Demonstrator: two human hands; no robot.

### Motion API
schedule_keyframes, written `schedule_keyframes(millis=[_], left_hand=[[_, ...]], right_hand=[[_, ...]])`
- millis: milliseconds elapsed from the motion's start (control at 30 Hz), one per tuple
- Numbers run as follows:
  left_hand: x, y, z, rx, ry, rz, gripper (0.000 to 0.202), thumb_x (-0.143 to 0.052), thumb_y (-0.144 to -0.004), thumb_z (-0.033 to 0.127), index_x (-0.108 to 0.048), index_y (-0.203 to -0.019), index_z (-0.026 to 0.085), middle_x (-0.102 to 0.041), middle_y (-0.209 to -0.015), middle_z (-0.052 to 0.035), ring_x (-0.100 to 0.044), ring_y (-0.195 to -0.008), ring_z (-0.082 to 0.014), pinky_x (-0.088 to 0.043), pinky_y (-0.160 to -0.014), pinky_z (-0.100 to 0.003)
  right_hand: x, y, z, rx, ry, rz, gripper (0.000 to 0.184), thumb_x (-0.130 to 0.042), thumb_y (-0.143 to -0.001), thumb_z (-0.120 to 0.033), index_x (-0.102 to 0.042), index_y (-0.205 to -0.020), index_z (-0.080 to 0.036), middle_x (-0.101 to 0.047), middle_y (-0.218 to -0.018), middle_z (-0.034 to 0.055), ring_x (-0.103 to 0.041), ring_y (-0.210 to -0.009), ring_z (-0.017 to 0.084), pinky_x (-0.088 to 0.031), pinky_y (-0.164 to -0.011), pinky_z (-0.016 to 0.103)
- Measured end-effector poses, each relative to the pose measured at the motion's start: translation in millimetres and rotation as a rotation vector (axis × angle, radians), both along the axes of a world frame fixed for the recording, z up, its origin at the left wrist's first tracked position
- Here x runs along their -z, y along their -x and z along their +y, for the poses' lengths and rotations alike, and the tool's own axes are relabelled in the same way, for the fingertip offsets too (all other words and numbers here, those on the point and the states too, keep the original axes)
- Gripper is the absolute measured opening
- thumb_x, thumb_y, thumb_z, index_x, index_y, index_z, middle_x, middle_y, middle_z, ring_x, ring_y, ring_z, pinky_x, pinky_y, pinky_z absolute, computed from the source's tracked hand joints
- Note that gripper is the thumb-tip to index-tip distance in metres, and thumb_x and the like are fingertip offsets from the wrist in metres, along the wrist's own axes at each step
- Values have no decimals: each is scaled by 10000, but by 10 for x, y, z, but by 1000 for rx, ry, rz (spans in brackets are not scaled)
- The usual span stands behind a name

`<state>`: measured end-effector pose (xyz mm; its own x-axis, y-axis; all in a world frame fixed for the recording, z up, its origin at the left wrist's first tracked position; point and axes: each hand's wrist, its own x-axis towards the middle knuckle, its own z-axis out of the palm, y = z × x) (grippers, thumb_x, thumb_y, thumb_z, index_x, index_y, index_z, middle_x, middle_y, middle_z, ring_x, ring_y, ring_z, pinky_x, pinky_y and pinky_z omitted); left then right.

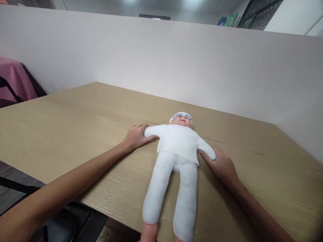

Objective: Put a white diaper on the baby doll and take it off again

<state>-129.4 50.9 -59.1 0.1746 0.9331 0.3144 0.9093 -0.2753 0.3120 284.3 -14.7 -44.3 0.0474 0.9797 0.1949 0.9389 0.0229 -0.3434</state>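
Observation:
A baby doll (pixel 178 143) in a white long-sleeved top and white trousers lies on its back on the wooden table, legs toward me. Its white headband (pixel 181 115) carries blue lettering. My left hand (pixel 136 136) is closed around the end of the doll's sleeve on the left side, with the thumb beneath. On the other side, my right hand (pixel 222 164) grips the opposite sleeve near its cuff. Both doll arms are spread outward. The doll's bare foot area shows at the bottom edge, partly cut off.
The light wooden table (pixel 75 117) runs back to a white partition (pixel 161 60). A dark chair (pixel 60 223) stands under the near left edge. Pink cloth (pixel 15 77) hangs over something at the far left. Behind the partition, a green packet (pixel 231 20) is visible.

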Motion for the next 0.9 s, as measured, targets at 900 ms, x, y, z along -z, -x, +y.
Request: schedule_keyframes(millis=[900], left_hand=[[174,-63,830,122,-103,-99,758,-624,-1001,820,-691,-1430,198,-788,-1327,-152,-673,-1194,-359,-450,-1087,-471]], right_hand=[[254,-234,763,-118,-277,-48,638,-463,-1075,-743,-758,-1343,-244,-827,-1265,124,-728,-1134,384,-514,-959,488]])
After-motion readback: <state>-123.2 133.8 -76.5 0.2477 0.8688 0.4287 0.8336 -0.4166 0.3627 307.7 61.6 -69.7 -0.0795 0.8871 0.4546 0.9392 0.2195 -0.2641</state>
